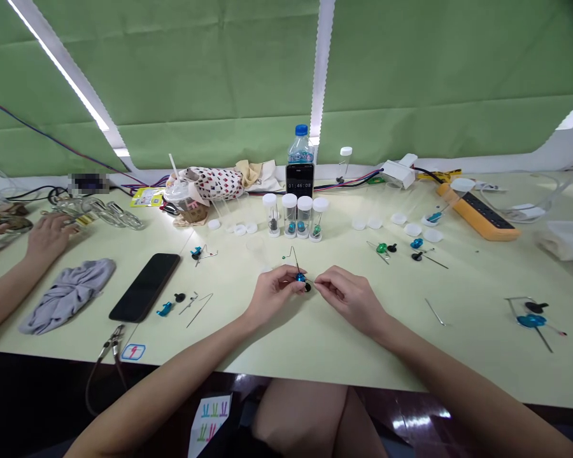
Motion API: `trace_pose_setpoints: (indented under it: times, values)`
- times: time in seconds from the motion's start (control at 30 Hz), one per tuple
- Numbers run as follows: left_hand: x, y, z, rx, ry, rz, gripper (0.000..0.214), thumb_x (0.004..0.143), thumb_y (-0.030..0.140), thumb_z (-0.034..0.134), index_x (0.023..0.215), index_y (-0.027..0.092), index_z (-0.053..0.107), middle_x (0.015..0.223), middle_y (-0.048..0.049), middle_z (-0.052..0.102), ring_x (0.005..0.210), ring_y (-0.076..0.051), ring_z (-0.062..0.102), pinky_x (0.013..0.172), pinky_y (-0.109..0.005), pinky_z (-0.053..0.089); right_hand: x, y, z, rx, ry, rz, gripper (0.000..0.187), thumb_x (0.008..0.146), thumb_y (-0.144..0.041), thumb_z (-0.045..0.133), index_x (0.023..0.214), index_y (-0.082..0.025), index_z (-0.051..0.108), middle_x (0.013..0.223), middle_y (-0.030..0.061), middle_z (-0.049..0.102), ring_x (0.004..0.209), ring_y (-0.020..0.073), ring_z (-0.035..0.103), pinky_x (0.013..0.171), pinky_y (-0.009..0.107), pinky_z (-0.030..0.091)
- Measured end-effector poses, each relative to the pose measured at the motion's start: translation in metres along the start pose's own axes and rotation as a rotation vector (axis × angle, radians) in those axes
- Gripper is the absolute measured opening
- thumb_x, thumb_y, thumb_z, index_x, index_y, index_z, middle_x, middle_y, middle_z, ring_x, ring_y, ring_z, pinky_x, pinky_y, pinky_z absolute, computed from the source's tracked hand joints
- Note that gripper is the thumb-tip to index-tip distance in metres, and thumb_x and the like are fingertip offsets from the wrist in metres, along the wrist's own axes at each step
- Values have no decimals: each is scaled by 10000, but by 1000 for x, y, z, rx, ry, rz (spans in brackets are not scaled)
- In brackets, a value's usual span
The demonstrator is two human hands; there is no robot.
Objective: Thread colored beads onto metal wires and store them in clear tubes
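My left hand [277, 289] is closed around a small blue metal part [300, 277], held low over the table. A thin bent wire [295, 256] rises from this part, and a black round piece [307, 287] shows beneath it. On the other side my right hand [346, 294] pinches a thin metal rod [311, 282] whose end meets the blue part; its far end is hidden by the fingers. To the right lies a loose bent metal rod [435, 312] on the table.
Capped clear tubes [289, 216] with small parts stand ahead, before a propped phone [300, 180] and a bottle [301, 149]. Similar loose parts [531, 320] lie on both sides. A dark phone [144, 287] and grey cloth [71, 294] are left, near another person's hand [50, 236].
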State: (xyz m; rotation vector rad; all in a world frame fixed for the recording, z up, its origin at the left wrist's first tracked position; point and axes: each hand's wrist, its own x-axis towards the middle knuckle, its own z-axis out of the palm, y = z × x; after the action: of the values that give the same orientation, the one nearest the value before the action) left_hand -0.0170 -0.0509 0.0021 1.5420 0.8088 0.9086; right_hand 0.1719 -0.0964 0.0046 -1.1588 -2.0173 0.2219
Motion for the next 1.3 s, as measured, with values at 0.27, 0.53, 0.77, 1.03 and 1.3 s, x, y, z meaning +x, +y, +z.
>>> trace_pose_setpoints:
  times: [0.27, 0.53, 0.77, 1.03, 1.3]
  values:
    - [-1, 1, 0, 31, 9, 14, 198, 760, 288, 634, 892, 142, 621, 761, -32, 634, 646, -107, 574, 653, -248, 487, 0, 0, 1, 7, -7, 4, 127, 914, -219, 454, 882, -191, 574, 754, 19, 572, 613, 104, 495, 569, 232, 370]
    - [0, 0, -2, 124, -1, 35, 243, 749, 351, 651, 863, 138, 627, 778, -44, 620, 618, -110, 566, 609, -256, 480, -1, 1, 2, -55, 6, -38, 143, 919, -214, 448, 904, -192, 588, 781, 29, 591, 633, 107, 522, 577, 233, 398]
    - [0, -1, -2, 157, 13, 56, 223, 736, 348, 667, 828, 148, 629, 770, -39, 615, 633, -113, 567, 608, -247, 476, -3, 7, 1, -294, 21, -163, 155, 914, -161, 444, 928, -180, 597, 867, 51, 607, 737, 122, 575, 631, 234, 418]
    - [-1, -6, -1, 136, 11, -15, 196, 745, 303, 650, 869, 152, 663, 586, 0, 595, 498, -101, 543, 523, -232, 463, -6, 6, -5, -528, -47, -323, 247, 897, -71, 381, 993, -149, 595, 864, 60, 625, 676, 124, 567, 554, 244, 388]
    - [-2, -5, 0, 46, -29, -79, 188, 709, 281, 670, 825, 136, 642, 584, -15, 637, 480, -137, 601, 516, -260, 509, -8, 2, -5, -572, -5, -417, 244, 879, -48, 438, 1015, -152, 611, 870, 80, 672, 727, 154, 621, 593, 274, 443]
